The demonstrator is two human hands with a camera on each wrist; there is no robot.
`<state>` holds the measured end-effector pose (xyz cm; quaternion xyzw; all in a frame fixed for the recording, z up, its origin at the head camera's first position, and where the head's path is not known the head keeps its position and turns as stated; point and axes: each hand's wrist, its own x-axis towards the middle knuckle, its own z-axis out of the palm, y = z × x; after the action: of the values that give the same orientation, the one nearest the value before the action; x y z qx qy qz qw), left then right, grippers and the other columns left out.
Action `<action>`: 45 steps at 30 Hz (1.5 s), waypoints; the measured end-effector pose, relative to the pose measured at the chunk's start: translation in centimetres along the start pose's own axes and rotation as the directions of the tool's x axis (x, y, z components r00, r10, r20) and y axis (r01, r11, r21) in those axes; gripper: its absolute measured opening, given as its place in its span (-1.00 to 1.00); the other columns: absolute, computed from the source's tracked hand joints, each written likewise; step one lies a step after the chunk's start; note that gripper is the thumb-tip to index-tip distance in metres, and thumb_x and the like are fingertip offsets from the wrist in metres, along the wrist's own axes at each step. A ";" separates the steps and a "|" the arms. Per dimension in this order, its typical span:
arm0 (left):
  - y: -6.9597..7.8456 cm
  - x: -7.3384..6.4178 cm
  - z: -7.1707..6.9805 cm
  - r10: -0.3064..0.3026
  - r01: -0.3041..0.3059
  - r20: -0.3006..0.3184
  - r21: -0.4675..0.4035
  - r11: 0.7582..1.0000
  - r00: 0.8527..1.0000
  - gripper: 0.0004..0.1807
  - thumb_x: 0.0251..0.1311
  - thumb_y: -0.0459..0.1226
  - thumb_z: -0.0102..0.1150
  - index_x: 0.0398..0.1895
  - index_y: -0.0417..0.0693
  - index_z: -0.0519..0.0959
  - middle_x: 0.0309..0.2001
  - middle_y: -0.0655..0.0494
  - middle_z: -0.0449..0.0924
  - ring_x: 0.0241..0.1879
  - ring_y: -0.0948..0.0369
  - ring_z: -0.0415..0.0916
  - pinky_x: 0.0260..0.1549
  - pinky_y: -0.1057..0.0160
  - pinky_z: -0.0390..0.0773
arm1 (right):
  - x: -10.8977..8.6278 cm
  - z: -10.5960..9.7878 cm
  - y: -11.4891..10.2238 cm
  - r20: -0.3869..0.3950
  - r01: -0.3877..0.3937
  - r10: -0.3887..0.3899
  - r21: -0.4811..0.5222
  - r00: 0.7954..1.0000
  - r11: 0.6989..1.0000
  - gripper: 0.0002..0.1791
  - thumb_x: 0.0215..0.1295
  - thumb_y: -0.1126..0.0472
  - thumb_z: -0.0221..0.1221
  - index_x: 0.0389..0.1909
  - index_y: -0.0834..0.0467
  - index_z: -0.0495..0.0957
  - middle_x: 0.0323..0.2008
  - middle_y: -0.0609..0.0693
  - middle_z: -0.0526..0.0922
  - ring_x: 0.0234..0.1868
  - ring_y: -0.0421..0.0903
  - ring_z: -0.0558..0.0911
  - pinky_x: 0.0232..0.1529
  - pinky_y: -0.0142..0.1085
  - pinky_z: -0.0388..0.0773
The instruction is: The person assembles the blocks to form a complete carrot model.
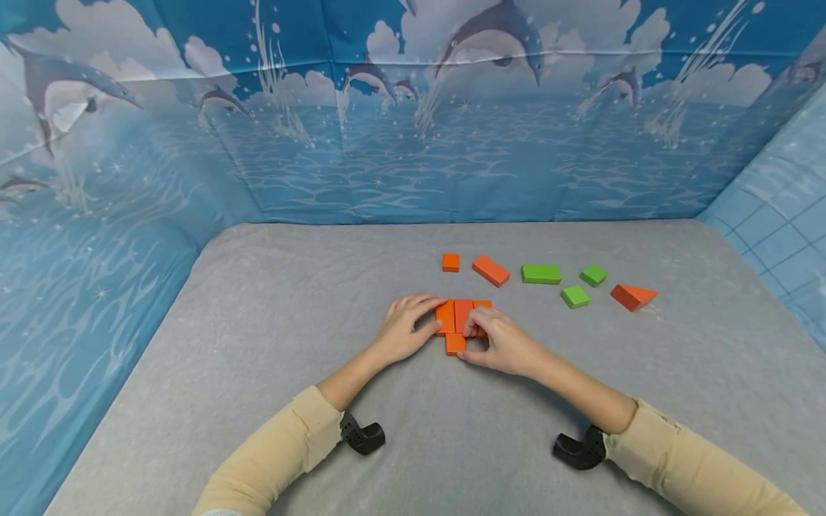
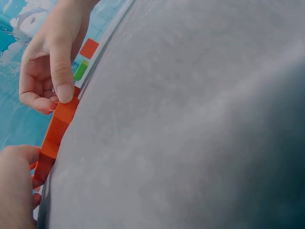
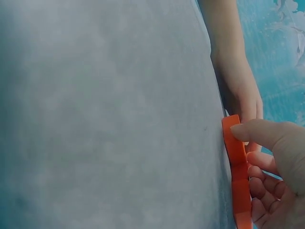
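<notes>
Three orange blocks stand side by side in the head view: a left block (image 1: 445,317), a middle block (image 1: 461,315) and a right block (image 1: 483,304), partly hidden by fingers. A small orange square block (image 1: 454,344) sits against their near side. My left hand (image 1: 403,330) holds the left block, its index finger at the far corner and its thumb near the close end. My right hand (image 1: 506,345) pinches the small square block, thumb at its near right corner, the other fingers curled. In the right wrist view the thumb (image 3: 257,131) touches orange wood.
Behind lie an orange square block (image 1: 450,262), an orange oblong block (image 1: 491,271) and a green oblong block (image 1: 540,274). Two green square blocks (image 1: 576,297) and an orange triangular block (image 1: 634,297) lie further right. A dolphin-print curtain (image 1: 400,172) borders the grey table (image 1: 290,287).
</notes>
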<state>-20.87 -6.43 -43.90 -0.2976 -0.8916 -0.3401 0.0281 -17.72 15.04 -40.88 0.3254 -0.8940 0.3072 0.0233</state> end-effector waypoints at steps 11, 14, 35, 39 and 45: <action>0.2 -0.2 0.0 -0.007 0.007 -0.004 -0.007 1.000 1.000 -0.57 0.27 -0.13 0.01 0.20 0.01 0.42 0.20 0.01 0.37 0.22 0.05 0.20 0.23 -0.03 0.00 | 2.7 -3.0 0.6 0.037 -0.069 0.065 0.108 0.997 0.992 -0.81 0.07 0.26 0.30 -0.37 0.22 0.49 -0.49 -0.06 0.49 -0.47 -0.17 0.43 -0.44 -0.35 0.43; 0.2 -0.1 0.0 -0.007 0.007 -0.004 -0.001 1.000 1.000 -0.57 0.27 -0.13 0.01 0.20 0.01 0.42 0.20 0.02 0.37 0.22 0.06 0.20 0.23 -0.02 0.00 | 4.4 -4.2 1.8 0.010 -0.102 0.101 0.097 0.995 0.990 -0.81 0.11 0.30 0.25 -0.27 0.28 0.51 -0.40 0.03 0.52 -0.39 -0.11 0.46 -0.36 -0.28 0.45; 0.2 0.0 -0.1 0.007 -0.007 0.006 0.004 1.000 1.000 -0.56 0.27 -0.12 0.00 0.21 0.01 0.41 0.20 0.02 0.36 0.21 0.06 0.20 0.23 -0.04 0.00 | 9.8 -2.3 7.1 0.014 -0.166 0.165 0.114 0.986 0.979 -0.55 0.20 0.29 0.18 0.12 0.32 0.42 0.09 0.26 0.43 0.12 0.16 0.38 0.12 0.04 0.28; 0.2 0.0 -0.1 0.003 -0.003 0.003 0.005 1.000 1.000 -0.56 0.27 -0.12 0.00 0.21 0.02 0.41 0.20 0.02 0.37 0.22 0.06 0.20 0.23 -0.03 0.01 | 10.1 -2.1 7.1 0.031 -0.196 0.194 0.042 0.980 0.980 -0.56 0.21 0.25 0.18 0.11 0.29 0.44 0.11 0.26 0.42 0.16 0.16 0.36 0.16 0.04 0.24; 0.0 0.0 0.0 0.008 -0.008 -0.007 0.009 1.000 1.000 -0.56 0.27 -0.13 0.00 0.20 0.00 0.41 0.19 0.02 0.37 0.21 0.05 0.20 0.23 -0.04 0.01 | 10.3 -1.9 7.0 0.029 -0.227 0.226 0.016 0.974 0.974 -0.59 0.21 0.25 0.17 0.09 0.27 0.46 0.10 0.25 0.43 0.14 0.16 0.37 0.16 0.04 0.24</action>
<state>-20.85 -6.45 -43.85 -0.3001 -0.8918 -0.3370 0.0338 -30.31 14.47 -40.60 0.2255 -0.9225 0.3120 -0.0269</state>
